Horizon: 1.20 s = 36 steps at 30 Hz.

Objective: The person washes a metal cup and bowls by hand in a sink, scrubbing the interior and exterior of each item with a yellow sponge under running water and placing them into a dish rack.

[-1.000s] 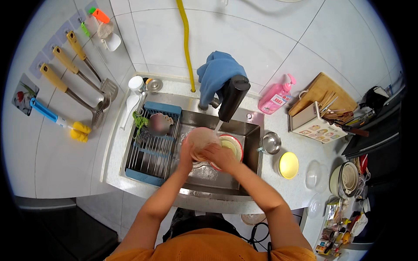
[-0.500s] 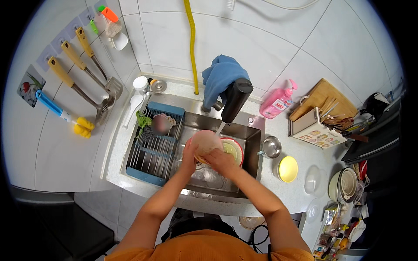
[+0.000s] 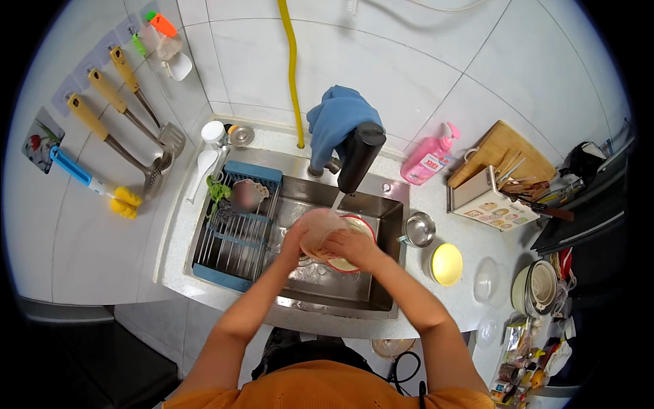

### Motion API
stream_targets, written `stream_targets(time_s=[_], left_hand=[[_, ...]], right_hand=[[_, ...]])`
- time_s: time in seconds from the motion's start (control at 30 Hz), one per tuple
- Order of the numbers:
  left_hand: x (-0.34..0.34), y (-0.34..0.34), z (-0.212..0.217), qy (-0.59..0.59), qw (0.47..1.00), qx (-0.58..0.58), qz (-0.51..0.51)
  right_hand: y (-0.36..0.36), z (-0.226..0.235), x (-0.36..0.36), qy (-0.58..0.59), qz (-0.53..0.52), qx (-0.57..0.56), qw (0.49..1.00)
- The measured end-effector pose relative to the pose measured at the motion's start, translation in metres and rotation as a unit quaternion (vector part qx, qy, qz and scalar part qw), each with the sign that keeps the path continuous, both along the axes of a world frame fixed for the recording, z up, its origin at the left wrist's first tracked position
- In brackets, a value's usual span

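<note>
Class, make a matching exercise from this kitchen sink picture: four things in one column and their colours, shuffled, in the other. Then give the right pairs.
Things:
1. cloth on the tap
2. soap bottle
3. hose on the wall
4. drying rack in the sink

Colours:
A. pink
B. yellow
C. blue
D. blue frame, grey bars

Pairs: 1-C, 2-A, 3-B, 4-D

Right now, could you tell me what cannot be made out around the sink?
- Bowl, head view: its inside is hidden by the left hand and right hand.
- Plate: mostly covered by the right hand.
- Rack: one item in it is blurred.
- Clutter at the right rim: too small and bent.
</note>
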<state>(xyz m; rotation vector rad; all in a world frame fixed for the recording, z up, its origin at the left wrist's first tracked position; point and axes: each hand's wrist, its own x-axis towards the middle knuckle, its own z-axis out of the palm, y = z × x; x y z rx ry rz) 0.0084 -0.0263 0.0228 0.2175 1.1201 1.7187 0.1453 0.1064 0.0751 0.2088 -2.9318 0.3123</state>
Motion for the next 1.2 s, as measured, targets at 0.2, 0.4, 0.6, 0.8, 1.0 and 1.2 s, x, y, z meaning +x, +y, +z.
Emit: stream_targets(time_s=[0.2,0.4,0.6,0.8,1.0,1.2], left_hand=[[-0.037,0.007,0.021,-0.074,0.968,-0.108,-0.213],[-0.039,0.004,0.006,-0.140,0.963,-0.029,-0.227],[-0.037,0.000,0.007,-0.194,0.958,0.035,-0.210],[-0.024,-0.021,0.017,-0.247,0.925,0.165,-0.236],[-0.023,-0.025,0.013,-0.145,0.968,0.076,-0.190],[-0.012,-0.024,0.001,-0.063,0.990,0.009,-0.126]], right_hand=[[0.011,0.013,0.007,-0.051,0.070,0.009,0.996],[0.000,0.038,-0.004,-0.174,-0.061,-0.179,0.966],[0.013,0.030,-0.008,-0.175,-0.195,-0.659,0.705],[0.019,-0.013,-0.009,-0.096,-0.235,-0.833,0.491],[0.022,-0.027,-0.015,0.000,-0.310,-0.613,0.727],[-0.034,0.022,-0.025,0.112,-0.144,-0.129,0.975]])
